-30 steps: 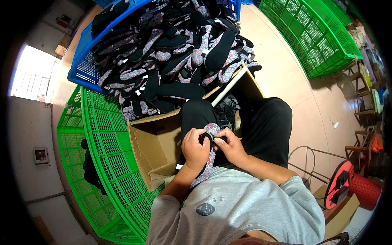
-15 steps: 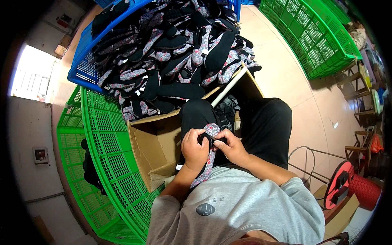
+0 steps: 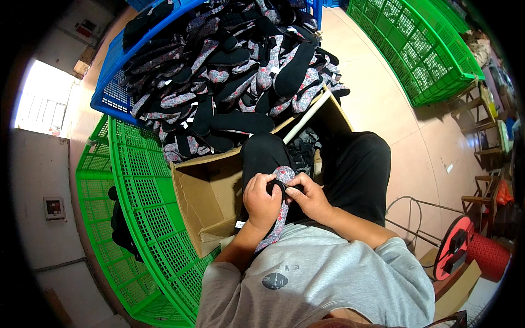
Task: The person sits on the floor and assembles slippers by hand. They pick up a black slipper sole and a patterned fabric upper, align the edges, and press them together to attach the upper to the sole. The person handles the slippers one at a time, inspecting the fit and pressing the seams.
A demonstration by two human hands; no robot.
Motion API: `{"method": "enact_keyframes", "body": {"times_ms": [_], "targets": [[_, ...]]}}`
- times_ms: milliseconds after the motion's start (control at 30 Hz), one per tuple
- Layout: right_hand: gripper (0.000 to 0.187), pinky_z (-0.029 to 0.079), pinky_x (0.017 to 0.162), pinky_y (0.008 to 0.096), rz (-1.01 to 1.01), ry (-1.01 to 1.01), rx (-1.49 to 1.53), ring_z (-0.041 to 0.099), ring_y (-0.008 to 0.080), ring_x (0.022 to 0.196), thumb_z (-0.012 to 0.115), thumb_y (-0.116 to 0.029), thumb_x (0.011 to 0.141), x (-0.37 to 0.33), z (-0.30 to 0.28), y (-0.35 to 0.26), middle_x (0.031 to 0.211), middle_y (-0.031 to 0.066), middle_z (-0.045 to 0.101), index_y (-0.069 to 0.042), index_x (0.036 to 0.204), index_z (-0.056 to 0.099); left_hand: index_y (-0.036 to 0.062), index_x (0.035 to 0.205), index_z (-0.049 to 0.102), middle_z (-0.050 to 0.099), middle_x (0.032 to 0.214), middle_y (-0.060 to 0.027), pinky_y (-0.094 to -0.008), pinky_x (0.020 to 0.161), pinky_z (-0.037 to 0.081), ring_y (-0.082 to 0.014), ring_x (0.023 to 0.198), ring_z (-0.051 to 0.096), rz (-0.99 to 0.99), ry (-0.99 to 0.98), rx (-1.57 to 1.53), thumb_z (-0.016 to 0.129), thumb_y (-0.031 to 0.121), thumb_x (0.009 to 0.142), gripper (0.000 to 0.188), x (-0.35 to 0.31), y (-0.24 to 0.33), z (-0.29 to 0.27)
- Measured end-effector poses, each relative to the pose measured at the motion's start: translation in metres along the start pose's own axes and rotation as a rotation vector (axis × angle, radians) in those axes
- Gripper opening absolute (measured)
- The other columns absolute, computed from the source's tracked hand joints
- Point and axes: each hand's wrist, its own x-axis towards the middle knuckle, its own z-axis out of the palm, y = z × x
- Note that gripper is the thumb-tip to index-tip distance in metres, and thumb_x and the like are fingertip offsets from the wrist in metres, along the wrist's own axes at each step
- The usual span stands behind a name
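Note:
Above my lap, my left hand (image 3: 261, 201) and my right hand (image 3: 310, 197) pinch the black edging of a slipper (image 3: 282, 214) from its two sides. The slipper has grey floral fabric with red spots, its rounded end pointing away from me and its long part running back toward my shirt. Both thumbs and index fingers meet close together at the black part; the exact grip is partly covered by the fingers. Beyond my knees, a large pile of similar black-soled floral slippers (image 3: 235, 82) fills a blue plastic crate (image 3: 116, 90).
An open cardboard box (image 3: 199, 202) stands between my legs and the green crates (image 3: 145, 202) on the left. A pale rod (image 3: 308, 117) crosses a box holding dark scraps (image 3: 303, 146). Another green crate (image 3: 407, 46) is far right; a red reel (image 3: 454, 249) stands near right.
Almost nothing differs. The slipper and my fingers have shifted very slightly, and the grip stays at the same spot.

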Motion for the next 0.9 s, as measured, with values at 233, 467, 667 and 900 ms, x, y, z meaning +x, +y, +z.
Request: {"method": "enact_keyframes", "body": {"times_ms": [233, 467, 667, 900], "targets": [[0.03, 0.051, 0.08, 0.0254, 0.034, 0.165, 0.037, 0.06, 0.0088, 0.087, 0.066, -0.013, 0.097, 0.004, -0.006, -0.021, 0.103, 0.0051, 0.062, -0.002, 0.121, 0.052, 0.0032, 0.095, 0.063, 0.066, 0.086, -0.0122, -0.0404, 0.076, 0.052, -0.0319, 0.083, 0.065, -0.039, 0.028, 0.024, 0.071, 0.001, 0.071, 0.025, -0.001, 0.001, 0.001], [0.026, 0.05, 0.072, 0.0212, 0.06, -0.015, 0.042, 0.058, 0.005, 0.081, 0.069, -0.012, 0.095, 0.02, -0.01, -0.033, 0.1, 0.0001, 0.066, -0.001, 0.117, 0.065, 0.0045, 0.108, 0.059, 0.065, 0.087, -0.0113, -0.0381, 0.075, 0.052, -0.0285, 0.081, 0.065, -0.027, 0.021, 0.089, 0.071, 0.0, 0.072, 0.038, -0.001, 0.003, 0.002], [0.014, 0.048, 0.062, 0.0219, 0.173, 0.02, -0.006, 0.057, 0.0048, 0.069, 0.07, -0.01, 0.093, 0.027, -0.006, -0.03, 0.084, -0.0011, 0.065, -0.001, 0.104, 0.068, 0.0085, 0.112, 0.059, 0.066, 0.086, -0.0059, -0.0403, 0.08, 0.052, -0.0277, 0.087, 0.065, -0.05, -0.003, 0.153, 0.075, 0.008, 0.068, 0.047, -0.004, 0.003, 0.004], [0.01, 0.045, 0.06, 0.0213, 0.076, 0.28, -0.016, 0.055, 0.0054, 0.066, 0.067, -0.01, 0.095, 0.024, -0.016, -0.006, 0.079, -0.0011, 0.063, -0.001, 0.096, 0.066, 0.0066, 0.116, 0.056, 0.066, 0.084, -0.0058, -0.04, 0.075, 0.052, -0.0282, 0.082, 0.065, -0.018, -0.048, 0.14, 0.074, 0.008, 0.069, 0.05, 0.0, 0.006, 0.0]]}}
